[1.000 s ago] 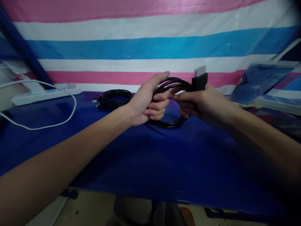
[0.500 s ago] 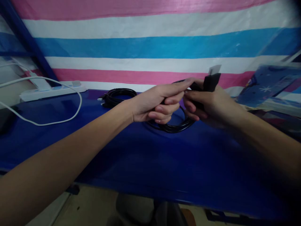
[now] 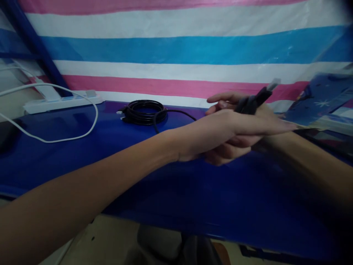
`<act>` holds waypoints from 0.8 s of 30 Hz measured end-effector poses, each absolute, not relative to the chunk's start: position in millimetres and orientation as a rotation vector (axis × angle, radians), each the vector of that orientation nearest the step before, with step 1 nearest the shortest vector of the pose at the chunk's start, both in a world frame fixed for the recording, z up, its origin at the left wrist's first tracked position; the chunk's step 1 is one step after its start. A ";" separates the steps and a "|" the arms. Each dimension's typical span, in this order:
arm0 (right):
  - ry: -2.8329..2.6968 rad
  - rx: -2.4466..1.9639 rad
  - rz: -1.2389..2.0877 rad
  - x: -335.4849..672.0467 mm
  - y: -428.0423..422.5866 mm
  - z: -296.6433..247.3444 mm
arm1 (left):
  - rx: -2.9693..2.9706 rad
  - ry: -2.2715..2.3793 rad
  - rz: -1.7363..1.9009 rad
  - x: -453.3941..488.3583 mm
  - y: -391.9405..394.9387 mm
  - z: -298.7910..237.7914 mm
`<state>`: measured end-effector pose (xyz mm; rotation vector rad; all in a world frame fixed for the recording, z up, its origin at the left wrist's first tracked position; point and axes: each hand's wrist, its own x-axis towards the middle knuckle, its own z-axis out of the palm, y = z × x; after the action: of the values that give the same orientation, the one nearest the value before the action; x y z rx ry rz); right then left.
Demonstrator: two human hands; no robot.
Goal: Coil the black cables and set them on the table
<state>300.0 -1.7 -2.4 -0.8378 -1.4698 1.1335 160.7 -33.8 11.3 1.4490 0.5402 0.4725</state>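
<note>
My right hand (image 3: 234,101) is closed on a black cable plug (image 3: 255,101) with a silver tip pointing up and to the right. My left hand (image 3: 220,130) lies across in front of it, fingers stretched out to the right, and hides most of the right hand and any cable below it. Both hands hover just above the blue table top (image 3: 193,191). A second black cable coil (image 3: 145,110) lies on the table to the left of the hands, with one strand running from it toward them.
A white power strip (image 3: 63,102) sits at the back left with a white cord (image 3: 82,134) looping over the table. A blue printed box (image 3: 322,101) leans at the right. A striped pink, white and blue sheet hangs behind.
My left hand has let go of the held coil's loops and slid right across my right hand, fingers straightening. The plug has tilted right, and the hanging loops are now out of sight.
</note>
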 end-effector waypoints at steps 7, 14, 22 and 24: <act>-1.483 -0.788 1.265 297.7 -11.2 5.4 | 1.654 0.711 1.121 146.6 -7.4 17.3; -1.371 -0.847 1.237 295.5 -18.2 6.6 | 1.711 0.677 1.169 145.2 -0.1 11.6; -1.147 -0.865 1.043 307.3 -10.1 20.8 | 1.754 0.811 1.443 144.2 12.5 -4.6; -1.051 -0.849 0.982 313.2 -10.1 28.3 | 1.694 0.920 1.288 143.2 15.3 -8.7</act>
<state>313.2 -10.1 28.3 -0.8488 -1.0513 0.9816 143.2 15.3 -8.7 1.6940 0.9205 1.2879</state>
